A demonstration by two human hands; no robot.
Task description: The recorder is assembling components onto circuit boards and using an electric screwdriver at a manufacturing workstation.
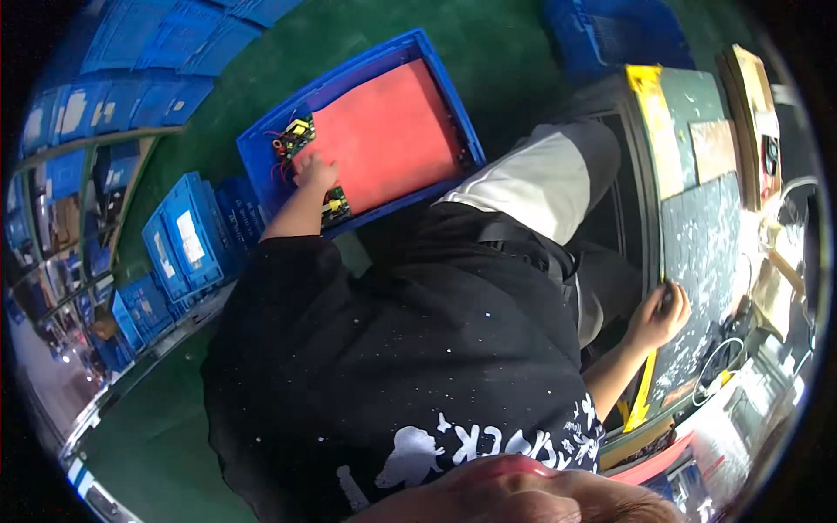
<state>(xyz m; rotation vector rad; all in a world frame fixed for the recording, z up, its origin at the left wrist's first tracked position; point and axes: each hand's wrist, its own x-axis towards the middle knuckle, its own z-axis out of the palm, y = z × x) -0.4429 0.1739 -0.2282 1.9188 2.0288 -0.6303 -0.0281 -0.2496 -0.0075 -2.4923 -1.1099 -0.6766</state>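
Observation:
At the left edge of a red sheet (384, 131), my left hand (316, 173) rests with its fingers apart. The sheet covers most of a blue crate (475, 144). Beside that hand, circuit boards (296, 132) with yellow parts and red wires show past the sheet's edge. What lies under the sheet is hidden. On my right, my right hand (656, 322) is at the edge of the workbench (697, 253), fingers curled around a small dark thing that I cannot make out.
Blue crates (187, 235) are stacked at the left, with more at the upper left. Another blue crate (632, 35) stands at the far right. Yellow tape (645, 96) runs along the bench edge. Cables (719, 370) and cardboard (713, 150) lie on the bench.

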